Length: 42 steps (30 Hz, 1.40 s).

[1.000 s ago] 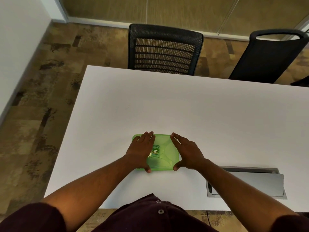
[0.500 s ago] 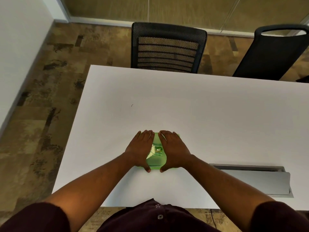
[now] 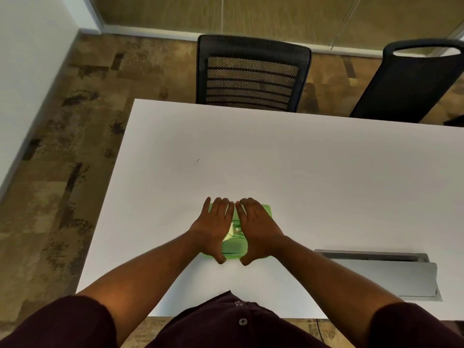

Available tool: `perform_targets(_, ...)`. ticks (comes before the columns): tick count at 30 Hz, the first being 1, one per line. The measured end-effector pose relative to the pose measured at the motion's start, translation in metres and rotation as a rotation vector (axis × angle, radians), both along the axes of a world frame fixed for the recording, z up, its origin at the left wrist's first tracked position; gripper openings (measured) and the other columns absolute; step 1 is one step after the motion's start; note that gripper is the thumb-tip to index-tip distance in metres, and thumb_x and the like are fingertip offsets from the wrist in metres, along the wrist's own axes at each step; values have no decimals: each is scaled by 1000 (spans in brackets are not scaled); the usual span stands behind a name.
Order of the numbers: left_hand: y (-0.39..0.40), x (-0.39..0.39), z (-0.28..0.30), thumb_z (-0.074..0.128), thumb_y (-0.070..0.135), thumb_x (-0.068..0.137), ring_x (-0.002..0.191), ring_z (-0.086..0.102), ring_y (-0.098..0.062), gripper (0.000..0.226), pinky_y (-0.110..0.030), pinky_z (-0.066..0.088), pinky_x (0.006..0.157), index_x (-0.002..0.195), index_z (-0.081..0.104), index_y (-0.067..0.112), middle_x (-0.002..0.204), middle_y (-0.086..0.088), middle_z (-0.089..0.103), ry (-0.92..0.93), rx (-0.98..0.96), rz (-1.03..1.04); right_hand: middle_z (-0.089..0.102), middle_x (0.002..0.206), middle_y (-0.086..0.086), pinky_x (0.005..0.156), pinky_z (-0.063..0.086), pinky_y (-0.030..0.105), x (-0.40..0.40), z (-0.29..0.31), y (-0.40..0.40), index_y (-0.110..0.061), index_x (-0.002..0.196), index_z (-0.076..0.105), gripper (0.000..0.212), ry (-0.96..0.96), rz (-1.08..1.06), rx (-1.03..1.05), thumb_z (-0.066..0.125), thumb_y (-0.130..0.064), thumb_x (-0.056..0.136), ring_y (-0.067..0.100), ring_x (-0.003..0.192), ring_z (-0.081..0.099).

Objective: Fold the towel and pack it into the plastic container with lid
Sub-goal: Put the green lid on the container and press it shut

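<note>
A translucent green plastic container [image 3: 234,248] with its lid on sits on the white table [image 3: 301,172], close to the near edge. My left hand [image 3: 213,229] and my right hand [image 3: 258,228] lie flat on the lid side by side, fingers stretched away from me and index fingers almost touching. Both thumbs reach down over the container's near edge. Between the hands a small label and a pale patch, probably the towel [image 3: 229,232], show through the lid. The rest of the container's inside is hidden under my hands.
A metal cable hatch [image 3: 391,275] with its flap raised is set into the table to the right of my right forearm. A mesh-backed black chair [image 3: 251,74] and a second black chair [image 3: 411,81] stand at the far side.
My right hand slid left from the lid's right end to its middle and now lies against my left hand. The left hand and the container stayed put.
</note>
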State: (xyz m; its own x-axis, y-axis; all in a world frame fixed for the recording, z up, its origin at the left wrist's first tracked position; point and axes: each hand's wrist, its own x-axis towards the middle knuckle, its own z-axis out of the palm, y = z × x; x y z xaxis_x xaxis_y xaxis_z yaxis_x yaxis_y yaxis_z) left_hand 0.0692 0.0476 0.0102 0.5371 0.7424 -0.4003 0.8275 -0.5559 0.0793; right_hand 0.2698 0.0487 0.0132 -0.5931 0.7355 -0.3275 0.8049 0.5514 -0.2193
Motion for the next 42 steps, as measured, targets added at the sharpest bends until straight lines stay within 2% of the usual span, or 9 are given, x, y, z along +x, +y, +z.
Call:
perform_targets(5, -14, -16, -7, 61, 85, 57, 153, -18, -32, 144, -55, -10, 123, 158, -7, 7, 167, -14, -15, -137, -3, 53, 0, 171, 16, 127, -6, 53, 16, -4, -6, -7, 162, 10, 147, 63, -6, -7, 74, -82, 53, 33, 159, -7)
perform_targets(8, -32, -25, -11, 48, 93, 64, 153, -21, -26, 137, -47, -5, 126, 159, -4, 9, 167, -6, -19, -254, 25, 150, 7, 172, 9, 128, 5, 54, 29, -6, -15, -10, 161, 22, 131, 233, -117, 23, 66, -87, 65, 27, 160, -6)
perform_targets(15, -54, -45, -29, 50, 30, 102, 155, 13, -23, 69, -35, 13, 125, 157, 18, 4, 167, -8, 14, -687, -81, 1007, 43, 152, 11, 119, 34, 38, 40, -18, -28, -2, 147, 45, 71, 451, -912, -37, 69, -43, 93, 24, 143, 40)
perform_targets(18, -53, -47, -32, 46, 25, 104, 144, 39, -26, 48, -37, 30, 119, 149, 39, 9, 156, -10, 41, -758, -256, 1296, 50, 113, 6, 95, 41, 33, 40, -22, -31, -17, 101, 56, 24, 517, -1212, -267, 58, -41, 100, 19, 107, 48)
perform_targets(21, -48, -43, -32, 44, 18, 104, 124, 57, -33, 23, -39, 42, 107, 120, 61, 16, 128, -9, 64, -935, -435, 1469, 64, 95, 11, 83, 44, 36, 33, -16, -34, -18, 86, 64, 34, 652, -1386, -509, 47, -39, 106, 21, 92, 54)
perform_targets(25, -33, -26, -23, 38, 38, 105, 92, 62, -28, 39, -35, 46, 87, 101, 66, 11, 97, -12, 66, -1058, -665, 1623, 66, 111, 10, 92, 45, 36, 23, -9, -28, -4, 132, 61, 55, 714, -1528, -676, 36, -47, 108, 26, 103, 60)
perform_targets(30, -6, -10, -13, 31, 47, 104, 107, 62, -32, 53, -39, 50, 96, 120, 64, 8, 115, -15, 67, -957, -569, 1693, 62, 120, 7, 97, 43, 35, 18, -5, -9, -10, 136, 58, 58, 794, -1588, -719, 36, -54, 106, 24, 107, 55)
perform_targets(35, 37, -6, -2, 30, 45, 105, 113, 61, -33, 52, -43, 50, 102, 125, 61, 7, 121, -16, 65, -1003, -548, 1664, 66, 104, -2, 98, 47, 36, 23, 5, 27, -20, 114, 62, 42, 931, -1582, -699, 40, -55, 104, 17, 95, 62)
perform_targets(42, 121, 3, 16, 30, 44, 105, 117, 60, -32, 51, -46, 47, 106, 130, 60, 10, 128, -14, 65, -1099, -571, 1614, 64, 115, 2, 108, 47, 42, 28, 17, 109, -21, 113, 62, 40, 1018, -1562, -644, 43, -55, 103, 24, 109, 60)
